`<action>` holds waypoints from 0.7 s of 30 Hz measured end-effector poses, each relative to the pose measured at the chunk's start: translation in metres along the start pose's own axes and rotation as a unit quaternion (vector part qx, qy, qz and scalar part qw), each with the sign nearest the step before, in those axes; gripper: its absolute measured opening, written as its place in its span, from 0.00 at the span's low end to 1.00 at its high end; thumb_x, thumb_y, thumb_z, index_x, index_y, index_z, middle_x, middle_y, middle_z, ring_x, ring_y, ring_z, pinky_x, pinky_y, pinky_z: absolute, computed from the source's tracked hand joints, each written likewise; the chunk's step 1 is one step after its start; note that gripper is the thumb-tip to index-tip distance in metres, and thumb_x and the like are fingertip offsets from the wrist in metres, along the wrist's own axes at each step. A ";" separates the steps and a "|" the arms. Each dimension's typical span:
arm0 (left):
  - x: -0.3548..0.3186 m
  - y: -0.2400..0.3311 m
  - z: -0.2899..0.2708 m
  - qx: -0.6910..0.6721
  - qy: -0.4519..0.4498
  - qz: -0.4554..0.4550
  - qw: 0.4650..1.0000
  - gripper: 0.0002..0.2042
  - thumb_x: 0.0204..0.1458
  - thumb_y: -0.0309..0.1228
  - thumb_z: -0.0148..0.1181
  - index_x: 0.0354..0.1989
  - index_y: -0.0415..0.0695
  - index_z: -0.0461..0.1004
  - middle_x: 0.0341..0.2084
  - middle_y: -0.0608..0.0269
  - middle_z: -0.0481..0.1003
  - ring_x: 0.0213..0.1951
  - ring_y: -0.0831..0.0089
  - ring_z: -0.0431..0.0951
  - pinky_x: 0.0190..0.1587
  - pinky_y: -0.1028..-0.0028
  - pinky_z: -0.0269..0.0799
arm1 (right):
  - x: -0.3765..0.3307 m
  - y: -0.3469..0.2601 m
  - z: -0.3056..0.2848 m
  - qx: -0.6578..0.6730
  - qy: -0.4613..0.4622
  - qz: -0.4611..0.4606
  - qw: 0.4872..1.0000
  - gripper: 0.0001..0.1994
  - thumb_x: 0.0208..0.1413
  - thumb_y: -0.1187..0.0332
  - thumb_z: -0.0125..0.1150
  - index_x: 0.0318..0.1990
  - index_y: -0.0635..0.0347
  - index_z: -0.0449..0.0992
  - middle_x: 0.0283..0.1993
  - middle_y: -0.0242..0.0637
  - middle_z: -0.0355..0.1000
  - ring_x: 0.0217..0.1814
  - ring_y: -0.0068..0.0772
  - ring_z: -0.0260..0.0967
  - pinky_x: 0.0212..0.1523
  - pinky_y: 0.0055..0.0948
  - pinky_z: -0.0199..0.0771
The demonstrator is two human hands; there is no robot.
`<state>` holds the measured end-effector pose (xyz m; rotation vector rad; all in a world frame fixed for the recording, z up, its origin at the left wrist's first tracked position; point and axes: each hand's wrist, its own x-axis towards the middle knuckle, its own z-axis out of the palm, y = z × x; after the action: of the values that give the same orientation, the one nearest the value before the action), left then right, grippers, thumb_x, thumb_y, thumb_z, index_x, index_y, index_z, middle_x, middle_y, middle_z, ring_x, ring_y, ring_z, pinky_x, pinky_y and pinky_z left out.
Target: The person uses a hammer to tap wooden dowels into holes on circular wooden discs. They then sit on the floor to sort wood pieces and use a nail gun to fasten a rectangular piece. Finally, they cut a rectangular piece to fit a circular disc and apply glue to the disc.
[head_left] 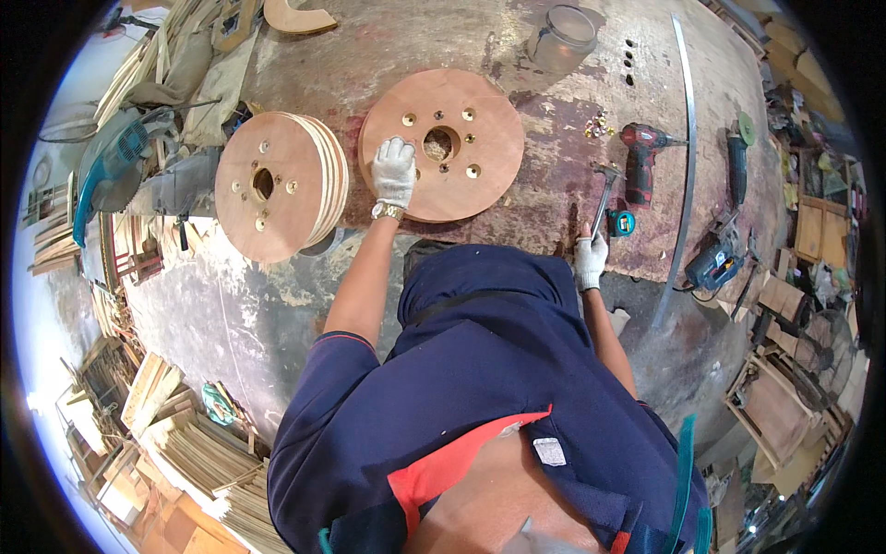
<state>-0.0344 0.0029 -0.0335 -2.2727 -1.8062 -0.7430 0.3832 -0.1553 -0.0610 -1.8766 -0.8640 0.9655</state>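
Left hand (394,174): fingers bunched at the wooden disc (491,152), upper centre of frame; whether they pinched anything couldn't be told | Right hand (591,258): fingers wrapped round the hammer (603,201), right of centre | Done: holes cut, some apparently fitted | Left, seemingly: loose fittings (599,126), upper right, lay unused

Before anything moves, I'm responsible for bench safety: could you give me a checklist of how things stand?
1. Left hand on the wooden disc: ok, touching its upper face.
2. Left hand empty: cannot tell; its palm side is hidden.
3. Right hand on the hammer: ok, holding the handle.
4. Hammer clear of the wooden disc: ok, apart from it, to the right.
5. Small colored pieces contained: not ok, lying loose on the bench.
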 end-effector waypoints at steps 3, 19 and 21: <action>0.004 0.015 -0.010 0.010 -0.044 0.011 0.999 0.12 0.43 0.28 0.67 0.38 0.46 0.77 0.38 0.59 0.75 0.44 0.60 0.76 0.48 0.61 0.73 | 0.002 0.010 -0.004 0.020 -0.006 0.017 1.000 0.21 0.68 0.52 0.58 0.26 0.57 0.70 0.21 0.21 0.62 0.24 0.14 0.53 0.24 0.25 0.54; -0.031 -0.007 -0.021 0.032 -0.048 -0.304 0.951 0.31 0.60 0.45 0.55 0.67 0.36 0.62 0.65 0.42 0.65 0.66 0.46 0.64 0.67 0.48 0.58 | -0.006 -0.119 0.056 -0.315 -0.073 -0.120 0.939 0.19 0.68 0.52 0.49 0.48 0.59 0.75 0.32 0.59 0.76 0.37 0.67 0.75 0.37 0.56 0.72; -0.036 -0.015 -0.018 0.020 -0.090 -0.281 0.955 0.32 0.60 0.46 0.55 0.67 0.36 0.62 0.65 0.42 0.65 0.66 0.47 0.65 0.67 0.48 0.58 | -0.004 -0.126 0.066 -0.329 -0.091 -0.084 0.936 0.18 0.68 0.52 0.48 0.46 0.59 0.74 0.33 0.60 0.76 0.38 0.67 0.75 0.38 0.57 0.72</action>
<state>-0.0588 -0.0316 -0.0372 -1.8519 -2.5725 -0.5701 0.2995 -0.0822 0.0289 -2.2261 -1.5837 0.8068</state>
